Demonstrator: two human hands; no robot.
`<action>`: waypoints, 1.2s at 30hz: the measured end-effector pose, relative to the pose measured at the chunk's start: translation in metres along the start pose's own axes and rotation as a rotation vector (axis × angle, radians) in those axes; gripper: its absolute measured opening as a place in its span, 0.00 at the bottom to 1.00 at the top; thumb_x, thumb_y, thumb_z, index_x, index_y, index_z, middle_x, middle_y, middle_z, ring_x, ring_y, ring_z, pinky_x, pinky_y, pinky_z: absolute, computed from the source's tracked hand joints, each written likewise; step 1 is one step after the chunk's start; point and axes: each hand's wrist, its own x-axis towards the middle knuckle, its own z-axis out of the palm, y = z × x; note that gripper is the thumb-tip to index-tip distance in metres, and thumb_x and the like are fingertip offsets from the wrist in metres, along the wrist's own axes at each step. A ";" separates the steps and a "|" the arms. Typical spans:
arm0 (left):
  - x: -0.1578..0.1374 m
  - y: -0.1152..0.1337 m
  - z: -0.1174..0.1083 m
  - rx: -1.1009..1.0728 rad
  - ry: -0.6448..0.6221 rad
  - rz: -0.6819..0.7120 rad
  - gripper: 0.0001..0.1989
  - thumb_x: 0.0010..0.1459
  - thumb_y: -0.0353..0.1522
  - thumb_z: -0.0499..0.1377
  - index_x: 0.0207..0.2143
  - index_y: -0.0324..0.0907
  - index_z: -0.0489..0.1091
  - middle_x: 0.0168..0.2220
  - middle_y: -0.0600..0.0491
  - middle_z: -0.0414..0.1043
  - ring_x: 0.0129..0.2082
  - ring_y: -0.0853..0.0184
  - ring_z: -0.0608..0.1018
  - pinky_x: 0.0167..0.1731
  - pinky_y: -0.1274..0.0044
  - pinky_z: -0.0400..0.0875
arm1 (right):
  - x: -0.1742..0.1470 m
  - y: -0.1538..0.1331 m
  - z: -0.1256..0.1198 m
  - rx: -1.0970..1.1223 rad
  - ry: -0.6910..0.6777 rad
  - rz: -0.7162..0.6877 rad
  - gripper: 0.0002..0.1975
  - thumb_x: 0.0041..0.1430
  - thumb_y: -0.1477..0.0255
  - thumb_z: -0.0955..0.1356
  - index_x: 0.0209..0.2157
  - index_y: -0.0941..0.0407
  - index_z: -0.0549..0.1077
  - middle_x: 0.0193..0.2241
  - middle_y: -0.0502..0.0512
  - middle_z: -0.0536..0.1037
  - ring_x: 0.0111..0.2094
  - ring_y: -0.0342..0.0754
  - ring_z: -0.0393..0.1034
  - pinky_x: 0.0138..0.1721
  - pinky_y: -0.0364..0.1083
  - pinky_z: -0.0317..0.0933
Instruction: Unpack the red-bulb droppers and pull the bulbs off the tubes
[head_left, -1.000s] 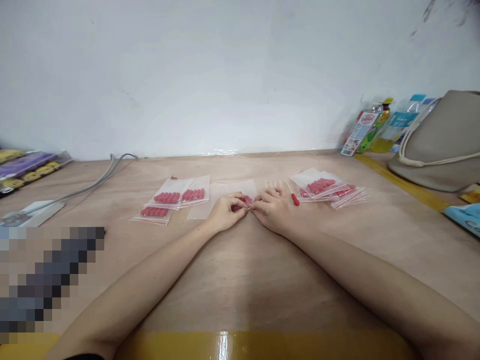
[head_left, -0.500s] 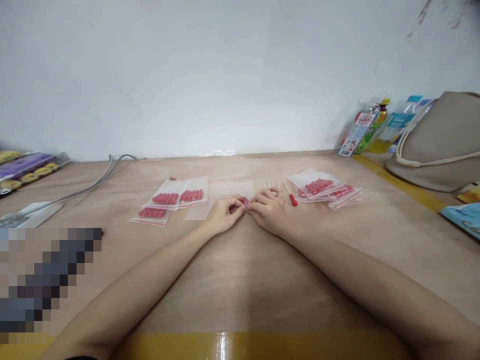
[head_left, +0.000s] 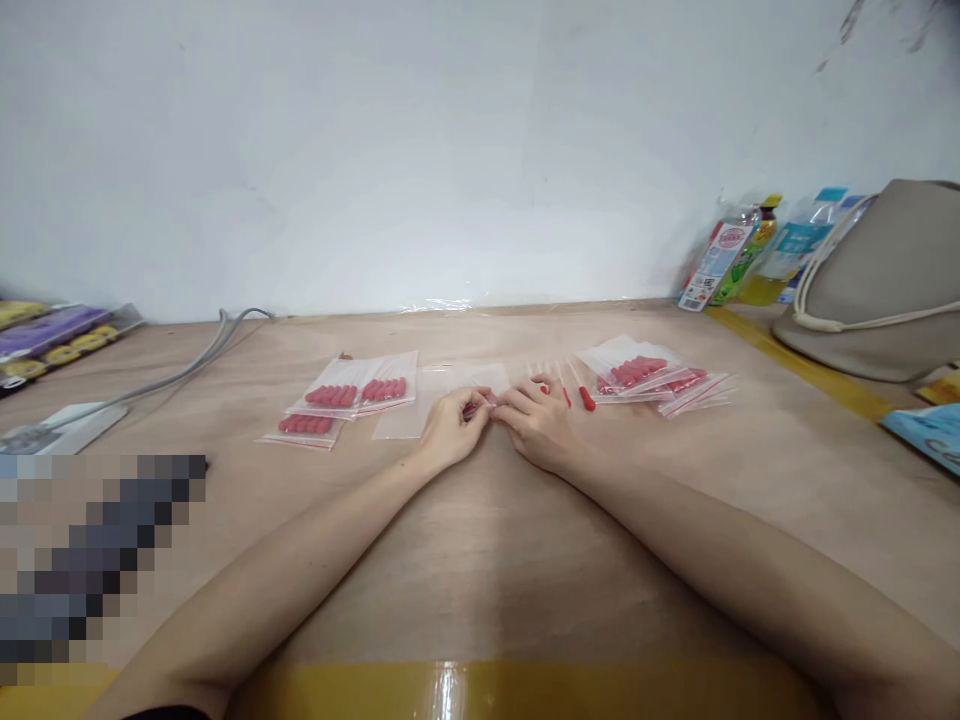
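My left hand [head_left: 454, 425] and my right hand [head_left: 536, 425] meet at the middle of the table, fingertips pinched on the near edge of a clear zip-lock bag [head_left: 484, 376]. Some red shows between the fingers, mostly hidden by them. Under or beside the left hand lies another flat clear bag [head_left: 401, 415]. Just beyond the right hand are a few loose glass droppers with red bulbs [head_left: 586, 399]. To the left rest several filled bags of red-bulbed droppers [head_left: 331, 397]. A further pile of filled bags [head_left: 637, 375] lies to the right.
A grey cable [head_left: 187, 370] runs along the left, near a purple and yellow package [head_left: 56, 330]. Bottles [head_left: 791, 250] and a carton [head_left: 716, 265] stand at the back right by a beige bag [head_left: 885, 280]. Yellow tape [head_left: 360, 690] covers the table's front edge.
My fingers have shifted slightly along the bag's edge, and the right hand's fingers have lifted a little, showing more of the loose droppers. The piles have not moved.
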 end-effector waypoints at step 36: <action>-0.005 -0.009 -0.033 0.395 -0.204 0.284 0.20 0.57 0.36 0.52 0.52 0.40 0.62 0.52 0.46 0.64 0.53 0.60 0.65 0.53 0.66 0.59 | 0.003 0.007 -0.021 -0.012 -0.441 0.314 0.15 0.58 0.64 0.61 0.44 0.54 0.69 0.56 0.62 0.59 0.54 0.59 0.52 0.46 0.62 0.47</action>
